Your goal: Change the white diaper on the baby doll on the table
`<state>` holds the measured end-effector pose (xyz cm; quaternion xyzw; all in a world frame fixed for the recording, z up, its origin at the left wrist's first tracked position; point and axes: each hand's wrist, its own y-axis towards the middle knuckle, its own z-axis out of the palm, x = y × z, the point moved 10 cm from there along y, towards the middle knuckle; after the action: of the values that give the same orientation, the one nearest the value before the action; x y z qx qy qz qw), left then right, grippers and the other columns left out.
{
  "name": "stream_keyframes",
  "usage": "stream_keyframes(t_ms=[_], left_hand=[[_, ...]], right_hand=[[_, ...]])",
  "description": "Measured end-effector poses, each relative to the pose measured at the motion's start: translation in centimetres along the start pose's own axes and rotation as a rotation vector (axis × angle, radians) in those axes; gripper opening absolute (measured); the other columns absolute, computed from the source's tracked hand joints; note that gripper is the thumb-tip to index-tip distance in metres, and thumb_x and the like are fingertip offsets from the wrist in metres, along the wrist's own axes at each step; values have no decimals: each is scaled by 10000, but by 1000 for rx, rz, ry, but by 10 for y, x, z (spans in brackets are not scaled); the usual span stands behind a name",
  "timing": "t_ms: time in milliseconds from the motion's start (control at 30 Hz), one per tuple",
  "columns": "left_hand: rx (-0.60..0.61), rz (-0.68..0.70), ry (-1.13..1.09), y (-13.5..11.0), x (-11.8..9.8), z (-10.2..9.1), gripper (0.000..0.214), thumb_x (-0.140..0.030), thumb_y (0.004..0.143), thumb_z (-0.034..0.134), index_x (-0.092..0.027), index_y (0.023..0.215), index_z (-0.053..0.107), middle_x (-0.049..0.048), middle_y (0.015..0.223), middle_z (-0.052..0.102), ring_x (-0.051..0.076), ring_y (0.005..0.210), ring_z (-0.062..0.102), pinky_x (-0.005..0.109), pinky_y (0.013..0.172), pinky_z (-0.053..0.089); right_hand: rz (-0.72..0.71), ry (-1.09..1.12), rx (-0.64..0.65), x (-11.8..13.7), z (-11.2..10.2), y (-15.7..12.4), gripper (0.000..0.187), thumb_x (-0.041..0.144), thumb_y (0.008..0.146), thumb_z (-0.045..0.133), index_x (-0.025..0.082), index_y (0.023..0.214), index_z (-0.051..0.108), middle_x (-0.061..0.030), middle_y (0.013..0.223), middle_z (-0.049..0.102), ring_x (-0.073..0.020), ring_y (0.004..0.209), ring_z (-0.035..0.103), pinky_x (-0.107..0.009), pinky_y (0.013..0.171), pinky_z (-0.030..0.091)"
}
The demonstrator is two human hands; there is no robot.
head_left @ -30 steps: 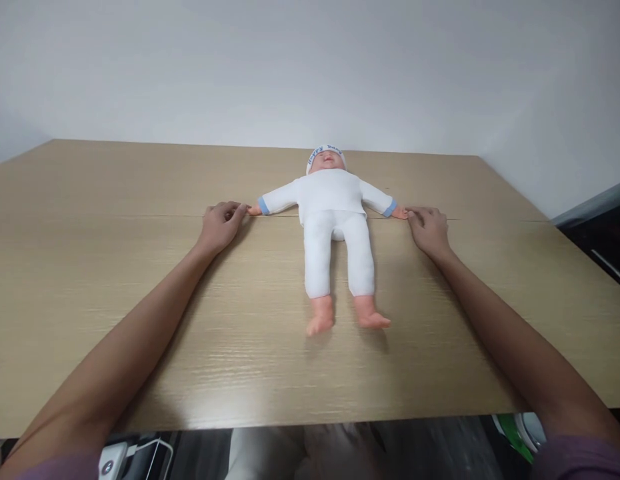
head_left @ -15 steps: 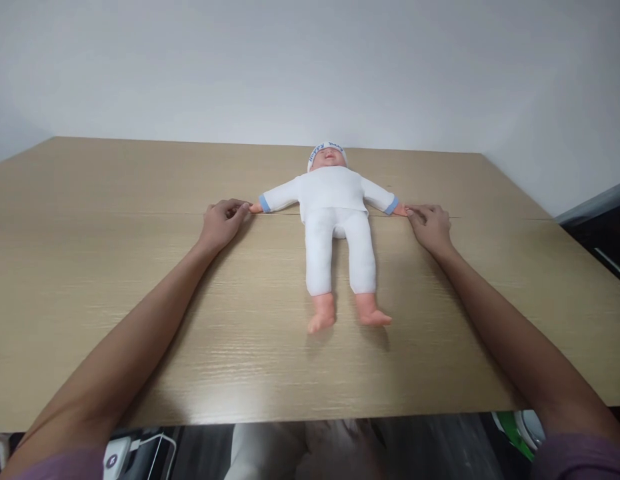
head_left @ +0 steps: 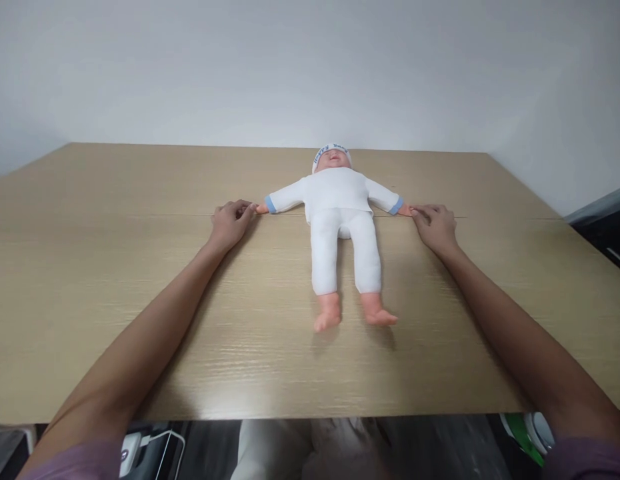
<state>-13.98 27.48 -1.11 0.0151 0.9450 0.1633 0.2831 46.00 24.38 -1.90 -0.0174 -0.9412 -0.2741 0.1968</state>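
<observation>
A baby doll (head_left: pixel 344 220) in a white suit and cap lies face up on the wooden table (head_left: pixel 115 267), arms spread wide and bare feet toward me. My left hand (head_left: pixel 231 225) rests on the table with curled fingers, and its fingertips pinch the doll's small hand on the left side. On the other side, my right hand (head_left: pixel 435 228) also has curled fingers, its tips closed on the doll's other hand. Both my forearms lie stretched out over the table.
A plain white wall stands behind the table's far edge. Below the near edge I see a white device with a cable (head_left: pixel 140 450) at the left and a green and white object (head_left: pixel 527 437) at the right. A dark surface (head_left: pixel 607 223) lies at the far right.
The whole view has shifted slightly, so the doll and both hands appear a little further right. Both hands still hold the doll's hands as before.
</observation>
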Motion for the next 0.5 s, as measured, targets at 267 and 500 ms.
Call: stream_keyframes(t_ms=[267,500], left_hand=[[1,12,-1,-1,-1,-1,513,-634,1043,507,-252,1167,827,126,1104,800,296,1018,689,478,1008,497],[33,5,38,0,2,1,540,-599,1049,491,-220,1246,820,146,1152,802,296,1053,682,458,1004,486]], right_hand=[[30,-7,38,-5,5,5,547,583,1075,525,230,1321,863,-216,1319,750,-417,1272,639,-660,1115,503],[64,-35,73,-5,11,9,525,550,1096,516,237,1372,835,-211,1370,726,-398,1300,623,-634,1129,492]])
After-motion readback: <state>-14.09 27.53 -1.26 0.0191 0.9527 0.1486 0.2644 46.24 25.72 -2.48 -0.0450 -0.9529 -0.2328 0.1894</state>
